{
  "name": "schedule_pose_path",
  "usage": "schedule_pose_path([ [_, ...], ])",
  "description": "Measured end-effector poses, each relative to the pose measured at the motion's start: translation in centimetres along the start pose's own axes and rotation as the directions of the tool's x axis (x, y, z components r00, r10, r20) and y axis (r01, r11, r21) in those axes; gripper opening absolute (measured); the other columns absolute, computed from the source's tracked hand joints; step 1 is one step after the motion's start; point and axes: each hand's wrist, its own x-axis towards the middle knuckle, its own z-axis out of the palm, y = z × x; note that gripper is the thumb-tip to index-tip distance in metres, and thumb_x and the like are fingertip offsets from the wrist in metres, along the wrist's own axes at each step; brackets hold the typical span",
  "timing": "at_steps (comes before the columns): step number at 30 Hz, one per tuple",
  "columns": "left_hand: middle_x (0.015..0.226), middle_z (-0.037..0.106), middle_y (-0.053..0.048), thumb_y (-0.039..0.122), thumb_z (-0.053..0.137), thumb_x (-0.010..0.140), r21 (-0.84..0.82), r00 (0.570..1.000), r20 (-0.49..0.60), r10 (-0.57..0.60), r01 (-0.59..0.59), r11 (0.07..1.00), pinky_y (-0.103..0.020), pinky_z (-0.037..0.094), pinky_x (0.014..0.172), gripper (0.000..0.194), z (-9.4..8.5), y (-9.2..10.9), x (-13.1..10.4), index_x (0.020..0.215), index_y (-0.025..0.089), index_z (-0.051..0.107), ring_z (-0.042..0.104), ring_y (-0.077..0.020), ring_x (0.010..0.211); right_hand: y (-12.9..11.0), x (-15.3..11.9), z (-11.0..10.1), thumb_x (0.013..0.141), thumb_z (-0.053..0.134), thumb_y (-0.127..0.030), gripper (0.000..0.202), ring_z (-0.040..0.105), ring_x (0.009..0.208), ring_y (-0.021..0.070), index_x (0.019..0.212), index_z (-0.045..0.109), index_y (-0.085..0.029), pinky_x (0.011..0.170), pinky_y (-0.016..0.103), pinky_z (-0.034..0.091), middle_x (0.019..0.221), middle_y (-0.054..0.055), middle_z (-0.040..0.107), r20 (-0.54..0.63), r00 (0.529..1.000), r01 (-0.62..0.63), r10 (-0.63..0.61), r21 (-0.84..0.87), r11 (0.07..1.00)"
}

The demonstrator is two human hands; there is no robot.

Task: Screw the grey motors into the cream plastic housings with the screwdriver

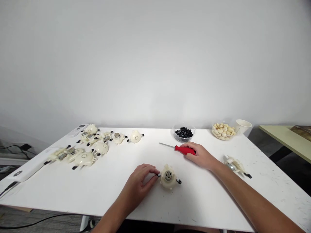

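Note:
A cream plastic housing with a round metal motor (pixel 168 175) in its middle lies near the table's front edge. Small black pieces sit at its left and right ends; the right black piece (pixel 179 181) sticks out freely. My left hand (pixel 142 179) pinches the left black piece (pixel 159 175) between thumb and forefinger, the fingertips hiding part of it. Farther back, my right hand (pixel 199 156) is closed around the red handle of a screwdriver (pixel 185 150). Its metal shaft points left, low over the white tabletop.
Several similar motor housings (pixel 84 158) are grouped at the left, and one housing (pixel 234 165) lies beyond my right forearm. A clear bowl of black pieces (pixel 184 132), a bowl of cream pieces (pixel 223 131) and a white cup (pixel 243 126) stand along the back.

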Motion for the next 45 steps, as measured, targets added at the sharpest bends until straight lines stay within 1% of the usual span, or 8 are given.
schedule_pose_path([
  [12,0.113,0.072,-0.006,0.029,0.064,0.098,-0.045,0.998,0.057,0.000,0.002,0.999,-0.040,0.053,0.101,0.012,0.1,-0.2,0.6,0.106,0.027,0.071,0.065,-0.0245,0.113,-0.1,0.0,0.0,0.082,0.060,-0.021,0.039,0.066,0.090,0.0253,0.119,0.073,-0.026,0.077,0.035,0.047,0.105,0.003,0.074,-0.005,1.000,0.021,-0.021,-0.008,1.000],
  [17,0.110,0.071,-0.005,0.029,0.061,0.099,-0.062,0.994,0.106,-0.006,0.012,0.998,-0.038,0.054,0.097,0.009,0.1,0.5,1.1,0.104,0.026,0.068,0.066,-0.0230,0.106,-0.1,0.1,-0.1,0.082,0.060,-0.021,0.040,0.067,0.090,0.0255,0.119,0.073,-0.026,0.078,0.036,0.048,0.106,0.004,0.074,-0.004,1.000,0.019,-0.019,-0.008,1.000],
  [22,0.111,0.068,-0.007,0.030,0.052,0.103,-0.040,0.989,0.147,0.017,-0.011,0.999,-0.038,0.054,0.095,0.014,-0.1,1.5,1.4,0.111,0.025,0.063,0.065,-0.0227,0.104,0.0,0.1,0.0,0.081,0.060,-0.020,0.039,0.066,0.088,0.0245,0.117,0.074,-0.025,0.077,0.035,0.047,0.106,0.004,0.074,-0.004,1.000,0.030,-0.030,-0.010,0.999],
  [27,0.115,0.066,-0.008,0.030,0.049,0.104,-0.006,0.983,0.162,0.084,-0.084,0.996,-0.039,0.051,0.099,0.019,-1.2,1.7,3.8,0.116,0.025,0.063,0.062,-0.0231,0.109,0.3,0.0,-0.1,0.079,0.063,-0.020,0.041,0.064,0.083,0.0221,0.119,0.068,-0.025,0.074,0.033,0.046,0.100,0.002,0.073,-0.037,0.999,-0.019,0.021,0.068,0.998],
  [31,0.113,0.067,-0.008,0.034,0.046,0.104,0.028,0.979,0.180,0.098,-0.104,0.994,-0.037,0.052,0.093,0.024,-3.0,0.9,7.8,0.115,0.025,0.066,0.062,-0.0230,0.104,0.5,0.2,-0.4,0.078,0.065,-0.023,0.028,0.060,0.074,0.0190,0.106,0.067,-0.023,0.068,0.030,0.045,0.091,0.000,0.070,-0.099,0.994,-0.029,0.049,0.190,0.981],
  [36,0.116,0.068,-0.007,0.045,0.043,0.104,-0.029,0.967,0.252,0.041,-0.035,0.999,-0.033,0.052,0.087,0.036,-4.6,-1.5,11.6,0.119,0.024,0.068,0.063,-0.0219,0.100,0.8,0.4,-1.0,0.082,0.063,-0.028,0.033,0.050,0.056,0.0154,0.115,0.068,-0.024,0.055,0.028,0.038,0.072,-0.002,0.065,-0.174,0.978,-0.047,0.118,0.364,0.930],
  [41,0.109,0.069,-0.005,0.049,0.044,0.104,-0.126,0.970,0.220,-0.099,0.129,0.984,-0.030,0.053,0.076,0.040,-3.9,-3.3,11.6,0.125,0.024,0.066,0.063,-0.0179,0.084,1.1,0.1,-2.0,0.086,0.059,-0.027,0.020,0.047,0.054,0.0147,0.101,0.071,-0.021,0.052,0.029,0.035,0.078,0.003,0.072,-0.218,0.971,0.003,0.102,0.434,0.901],
  [45,0.118,0.068,-0.006,0.045,0.045,0.104,-0.198,0.981,0.169,-0.090,0.124,0.972,-0.033,0.054,0.087,0.037,-3.1,-3.2,10.8,0.126,0.024,0.067,0.065,-0.0194,0.095,1.1,-0.1,-2.4,0.085,0.059,-0.026,0.018,0.048,0.054,0.0156,0.095,0.072,-0.020,0.051,0.030,0.036,0.074,0.004,0.070,-0.202,0.974,-0.014,0.102,0.395,0.919],
])
